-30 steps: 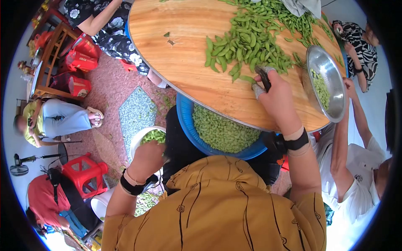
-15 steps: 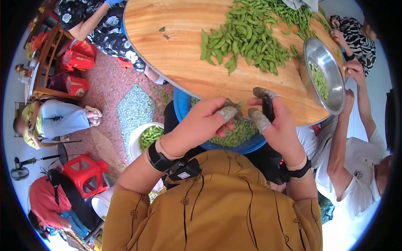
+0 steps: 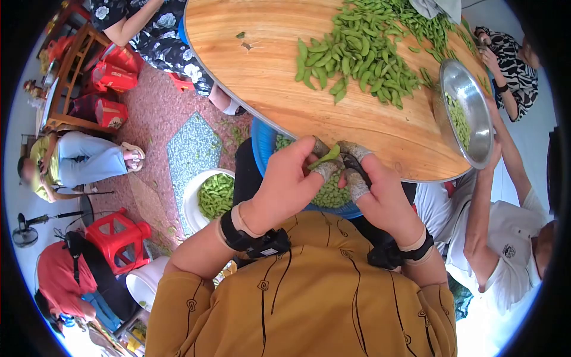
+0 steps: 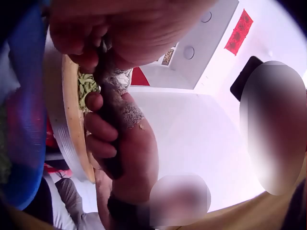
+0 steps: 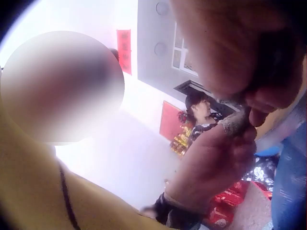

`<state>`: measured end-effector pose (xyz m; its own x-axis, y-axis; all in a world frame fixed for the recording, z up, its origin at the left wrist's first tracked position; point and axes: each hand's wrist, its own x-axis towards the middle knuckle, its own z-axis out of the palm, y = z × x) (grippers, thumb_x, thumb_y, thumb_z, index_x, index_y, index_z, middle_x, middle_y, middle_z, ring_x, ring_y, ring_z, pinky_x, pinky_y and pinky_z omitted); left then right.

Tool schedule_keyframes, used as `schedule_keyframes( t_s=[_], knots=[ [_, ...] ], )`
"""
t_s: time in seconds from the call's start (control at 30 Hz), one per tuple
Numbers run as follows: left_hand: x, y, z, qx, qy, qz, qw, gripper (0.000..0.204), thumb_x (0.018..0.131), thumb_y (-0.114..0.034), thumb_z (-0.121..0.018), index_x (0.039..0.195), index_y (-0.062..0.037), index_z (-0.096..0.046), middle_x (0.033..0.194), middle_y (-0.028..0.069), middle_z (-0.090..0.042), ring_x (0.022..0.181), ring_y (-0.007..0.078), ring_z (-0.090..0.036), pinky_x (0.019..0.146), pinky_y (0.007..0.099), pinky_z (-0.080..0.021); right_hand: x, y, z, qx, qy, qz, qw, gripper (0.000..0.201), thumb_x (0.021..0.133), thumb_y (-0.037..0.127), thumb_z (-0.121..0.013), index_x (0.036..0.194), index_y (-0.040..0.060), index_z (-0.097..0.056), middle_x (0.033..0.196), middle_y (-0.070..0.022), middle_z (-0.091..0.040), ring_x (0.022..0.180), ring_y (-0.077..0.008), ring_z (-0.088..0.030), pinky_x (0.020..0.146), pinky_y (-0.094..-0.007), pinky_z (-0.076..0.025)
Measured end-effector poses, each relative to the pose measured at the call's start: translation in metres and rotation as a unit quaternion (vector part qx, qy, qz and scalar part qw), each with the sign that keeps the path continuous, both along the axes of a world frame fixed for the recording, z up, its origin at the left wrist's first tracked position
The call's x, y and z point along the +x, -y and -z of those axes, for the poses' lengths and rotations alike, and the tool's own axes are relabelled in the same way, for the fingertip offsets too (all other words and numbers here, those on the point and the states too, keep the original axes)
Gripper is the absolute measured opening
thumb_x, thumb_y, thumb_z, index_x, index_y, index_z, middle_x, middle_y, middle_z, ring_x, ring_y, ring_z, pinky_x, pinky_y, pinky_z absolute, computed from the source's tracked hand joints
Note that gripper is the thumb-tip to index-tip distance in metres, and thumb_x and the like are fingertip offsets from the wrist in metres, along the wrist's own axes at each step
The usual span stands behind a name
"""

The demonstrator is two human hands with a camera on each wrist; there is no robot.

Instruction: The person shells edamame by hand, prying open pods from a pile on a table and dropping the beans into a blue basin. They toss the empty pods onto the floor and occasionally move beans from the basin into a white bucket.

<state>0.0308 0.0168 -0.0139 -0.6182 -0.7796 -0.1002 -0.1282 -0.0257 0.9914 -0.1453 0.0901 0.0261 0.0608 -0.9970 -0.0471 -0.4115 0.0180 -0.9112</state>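
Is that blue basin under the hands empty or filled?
Filled: the blue basin holds a heap of shelled green beans, visible beneath both hands.

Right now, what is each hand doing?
Left hand: pinching the green pod.
Right hand: pinching the same green pod from the other side.

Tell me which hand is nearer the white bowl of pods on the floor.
Left. The left hand is over the blue basin's near edge, closer to the white bowl; the right hand is beyond it, farther away. Both pinch one pod.

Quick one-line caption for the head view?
Both hands, left hand and right hand, pinch one green pod over the blue basin.
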Motion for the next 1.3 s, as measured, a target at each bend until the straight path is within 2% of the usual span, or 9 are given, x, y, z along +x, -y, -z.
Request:
schedule_keyframes(
  t_s=[0.23,0.3,0.43,0.53,0.6,0.73,1.0,1.07,1.3],
  knots=[
    [0.003,-0.006,-0.009,-0.398,0.144,-0.029,0.905,0.018,0.085,0.003,-0.054,0.102,-0.0021,-0.056,0.083,0.0054,-0.065,0.068,0.0124,-0.062,0.058,0.0233,-0.048,-0.007,0.006,-0.005,0.186,0.194,0.007,0.963,0.039,0.084,-0.001,-0.045,0.123,0.0042,-0.049,0.081,-0.0031,-0.056,0.061,-0.0116,-0.050,0.056,-0.0258,-0.043],
    [0.006,-0.002,-0.015,0.142,-0.050,0.002,0.989,0.017,0.085,-0.009,-0.062,0.095,0.0011,-0.052,0.081,0.0061,-0.063,0.061,0.0123,-0.061,0.051,0.0265,-0.049,-0.008,0.004,-0.010,0.240,0.288,0.002,0.927,0.037,0.087,0.000,-0.044,0.123,0.0059,-0.049,0.080,-0.0007,-0.054,0.057,-0.0073,-0.045,0.049,-0.0229,-0.039],
    [0.017,0.010,-0.010,0.333,-0.136,0.123,0.925,0.019,0.089,-0.014,-0.062,0.095,0.0009,-0.053,0.085,0.0027,-0.064,0.062,0.0094,-0.061,0.052,0.0232,-0.049,-0.008,-0.005,-0.012,0.308,0.362,0.021,0.880,0.031,0.091,0.005,-0.042,0.121,0.0078,-0.050,0.078,0.0017,-0.053,0.054,-0.0032,-0.039,0.044,-0.0179,-0.031],
    [0.010,0.002,-0.009,0.173,0.041,0.110,0.978,0.018,0.086,-0.008,-0.062,0.102,-0.0013,-0.056,0.079,0.0074,-0.065,0.063,0.0162,-0.064,0.052,0.0256,-0.048,-0.005,-0.007,-0.006,0.296,0.318,0.020,0.901,0.031,0.090,0.004,-0.043,0.120,0.0069,-0.051,0.078,0.0009,-0.054,0.054,-0.0043,-0.042,0.045,-0.0190,-0.036],
    [0.009,-0.002,0.005,-0.422,0.181,0.092,0.884,0.021,0.084,-0.007,-0.063,0.102,-0.0004,-0.055,0.073,0.0116,-0.061,0.065,0.0256,-0.063,0.055,0.0318,-0.048,-0.004,-0.008,-0.003,0.283,0.289,0.018,0.915,0.031,0.090,0.004,-0.043,0.119,0.0063,-0.051,0.078,0.0005,-0.054,0.054,-0.0048,-0.044,0.045,-0.0198,-0.038],
    [0.007,-0.005,0.005,-0.416,0.148,0.080,0.894,0.021,0.082,-0.007,-0.064,0.100,0.0007,-0.055,0.070,0.0153,-0.056,0.065,0.0329,-0.058,0.058,0.0365,-0.047,-0.007,-0.010,0.002,0.245,0.202,0.002,0.948,0.031,0.085,0.001,-0.045,0.114,0.0051,-0.054,0.077,-0.0016,-0.056,0.058,-0.0060,-0.050,0.047,-0.0219,-0.043],
    [0.009,-0.005,-0.001,0.344,-0.010,0.121,0.931,0.022,0.096,-0.015,-0.046,0.089,0.0009,-0.060,0.074,0.0031,-0.062,0.056,0.0072,-0.055,0.050,0.0215,-0.044,-0.008,-0.030,0.036,-0.007,-0.033,-0.035,0.999,0.030,0.082,0.001,-0.046,0.109,0.0066,-0.057,0.080,-0.0046,-0.061,0.052,-0.0086,-0.052,0.047,-0.0233,-0.043],
    [0.007,-0.005,0.004,0.317,0.012,0.133,0.939,0.020,0.095,-0.013,-0.046,0.090,0.0008,-0.060,0.074,0.0034,-0.062,0.057,0.0081,-0.055,0.050,0.0217,-0.045,-0.010,-0.027,0.021,0.235,0.130,0.013,0.963,0.023,0.081,0.002,-0.050,0.103,0.0033,-0.058,0.075,-0.0061,-0.061,0.055,-0.0101,-0.055,0.049,-0.0243,-0.045],
    [0.002,-0.013,0.009,0.181,0.055,0.219,0.957,0.015,0.093,-0.004,-0.044,0.099,0.0019,-0.057,0.087,0.0070,-0.062,0.067,0.0123,-0.059,0.057,0.0259,-0.052,-0.012,-0.023,0.043,0.182,0.017,0.048,0.982,0.017,0.078,0.007,-0.056,0.093,-0.0015,-0.055,0.072,-0.0102,-0.060,0.055,-0.0155,-0.057,0.051,-0.0287,-0.046]
  ],
)
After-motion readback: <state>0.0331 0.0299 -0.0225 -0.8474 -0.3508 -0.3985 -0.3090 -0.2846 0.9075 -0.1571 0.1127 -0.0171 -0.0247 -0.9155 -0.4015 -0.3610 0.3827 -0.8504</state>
